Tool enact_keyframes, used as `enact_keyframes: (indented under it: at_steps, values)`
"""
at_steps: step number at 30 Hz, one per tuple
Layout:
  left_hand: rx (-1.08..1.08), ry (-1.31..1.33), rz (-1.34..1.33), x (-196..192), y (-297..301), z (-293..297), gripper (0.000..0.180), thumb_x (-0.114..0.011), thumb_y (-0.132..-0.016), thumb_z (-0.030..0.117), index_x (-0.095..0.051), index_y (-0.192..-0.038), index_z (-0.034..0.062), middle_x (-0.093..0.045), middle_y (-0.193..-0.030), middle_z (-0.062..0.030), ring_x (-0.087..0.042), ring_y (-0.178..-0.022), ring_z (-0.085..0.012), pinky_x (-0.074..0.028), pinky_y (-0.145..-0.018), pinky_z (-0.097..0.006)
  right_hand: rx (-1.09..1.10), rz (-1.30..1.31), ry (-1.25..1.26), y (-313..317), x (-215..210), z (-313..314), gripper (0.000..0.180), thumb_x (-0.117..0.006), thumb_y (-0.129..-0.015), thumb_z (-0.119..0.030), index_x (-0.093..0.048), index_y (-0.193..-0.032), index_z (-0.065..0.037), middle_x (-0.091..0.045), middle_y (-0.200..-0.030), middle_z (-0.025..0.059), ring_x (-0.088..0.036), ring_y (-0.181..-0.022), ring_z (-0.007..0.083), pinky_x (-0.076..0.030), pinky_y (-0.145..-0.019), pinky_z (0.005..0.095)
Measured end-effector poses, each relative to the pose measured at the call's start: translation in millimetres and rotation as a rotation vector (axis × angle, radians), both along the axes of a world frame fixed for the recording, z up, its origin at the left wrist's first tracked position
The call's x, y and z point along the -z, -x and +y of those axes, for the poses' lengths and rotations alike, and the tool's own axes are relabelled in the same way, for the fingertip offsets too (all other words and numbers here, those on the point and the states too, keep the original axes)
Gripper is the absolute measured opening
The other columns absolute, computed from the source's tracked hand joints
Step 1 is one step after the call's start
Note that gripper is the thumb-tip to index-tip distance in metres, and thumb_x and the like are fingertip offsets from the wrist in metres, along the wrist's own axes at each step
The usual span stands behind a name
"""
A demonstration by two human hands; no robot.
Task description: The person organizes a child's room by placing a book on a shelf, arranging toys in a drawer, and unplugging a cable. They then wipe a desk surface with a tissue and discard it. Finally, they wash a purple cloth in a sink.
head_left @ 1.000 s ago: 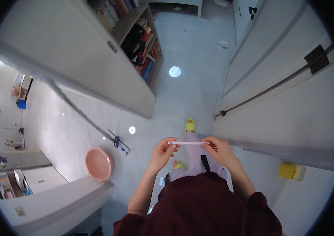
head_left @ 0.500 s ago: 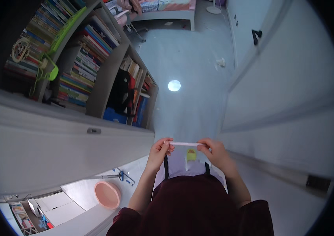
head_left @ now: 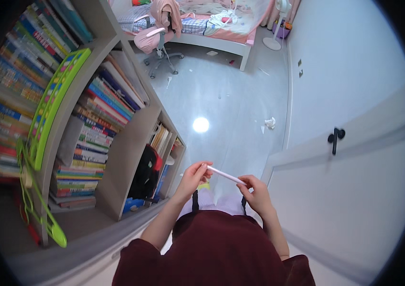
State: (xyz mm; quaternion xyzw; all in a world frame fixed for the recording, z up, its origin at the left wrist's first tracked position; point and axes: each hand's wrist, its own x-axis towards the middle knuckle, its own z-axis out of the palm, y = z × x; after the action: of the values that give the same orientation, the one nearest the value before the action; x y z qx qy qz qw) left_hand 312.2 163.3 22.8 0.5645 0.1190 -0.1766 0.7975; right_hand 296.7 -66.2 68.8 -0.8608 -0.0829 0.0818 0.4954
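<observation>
A thin pale pink-white stick (head_left: 226, 175) runs between my hands in front of my body, its right end lower than its left. It may be a pen or a rod; its kind is not clear. My left hand (head_left: 194, 178) is closed on its left end, with thumb and fingers pinching it. At the other end my right hand (head_left: 256, 194) grips it the same way. Below my left hand a bit of yellow-green (head_left: 204, 185) shows, perhaps footwear. My dark red top (head_left: 212, 248) fills the lower middle.
On the left stands a bookcase (head_left: 128, 138) full of books, with a green plastic hanger (head_left: 45, 214) near its edge. To the right is a white door with a black handle (head_left: 337, 138). Ahead are a pink chair (head_left: 151, 39), a bed (head_left: 212, 43), a fan (head_left: 273, 43) and crumpled paper (head_left: 270, 123).
I have moved forward through the doorway; bookcase, bed and door handle appear nearer. The pink basin has left the view. The stick went from level to slanted, still in both hands.
</observation>
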Motion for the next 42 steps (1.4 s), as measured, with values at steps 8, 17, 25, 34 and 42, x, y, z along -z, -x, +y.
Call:
enact_keyframes:
  at_steps: [8,17,25,34,42]
  values:
    - [0.161,-0.123,-0.196,-21,-214,12,0.030,-0.047,-0.095,0.016,-0.055,-0.121,0.0038,-0.061,-0.091,-0.0011,-0.055,-0.085,-0.0077,-0.044,-0.078,-0.023,0.100,0.159,-0.246,-181,20,16,0.013,-0.057,-0.087,-0.005,-0.056,-0.097,0.003,-0.065,-0.081,0.0091,-0.065,-0.072,0.0145,-0.054,-0.062,0.0270]
    - [-0.136,-0.237,-0.023,17,-373,53,0.030,-0.046,-0.095,0.014,-0.053,-0.122,0.0041,-0.063,-0.094,-0.0029,-0.055,-0.085,-0.0085,-0.044,-0.077,-0.023,-0.229,0.148,-0.177,-461,41,50,0.015,-0.061,-0.086,-0.008,-0.059,-0.099,0.000,-0.067,-0.081,0.0093,-0.066,-0.071,0.0149,-0.051,-0.061,0.0263]
    - [-0.594,-0.209,0.019,9,-482,125,0.023,-0.047,-0.096,0.018,-0.059,-0.108,0.0031,-0.062,-0.084,-0.0018,-0.055,-0.078,-0.0079,-0.044,-0.073,-0.024,-0.719,0.127,0.044,-661,6,176,0.015,-0.058,-0.090,-0.016,-0.061,-0.096,-0.003,-0.068,-0.078,0.0097,-0.068,-0.073,0.0182,-0.052,-0.062,0.0281]
    - [-0.709,-0.222,-0.080,-3,-611,300,0.019,-0.052,-0.094,0.017,-0.061,-0.099,0.0016,-0.057,-0.077,0.0007,-0.052,-0.070,-0.0064,-0.045,-0.067,-0.022,-0.822,0.179,0.004,-755,21,333,0.015,-0.061,-0.088,-0.015,-0.061,-0.096,-0.003,-0.068,-0.078,0.0073,-0.066,-0.069,0.0160,-0.051,-0.062,0.0273]
    - [-0.770,-0.302,-0.185,-26,-705,421,0.013,-0.059,-0.089,0.013,-0.058,-0.098,0.0029,-0.057,-0.081,0.0005,-0.052,-0.072,-0.0053,-0.044,-0.065,-0.021,-0.753,0.104,-0.080,-866,26,477,0.017,-0.066,-0.081,-0.007,-0.060,-0.096,-0.001,-0.065,-0.076,0.0072,-0.061,-0.062,0.0125,-0.049,-0.058,0.0259]
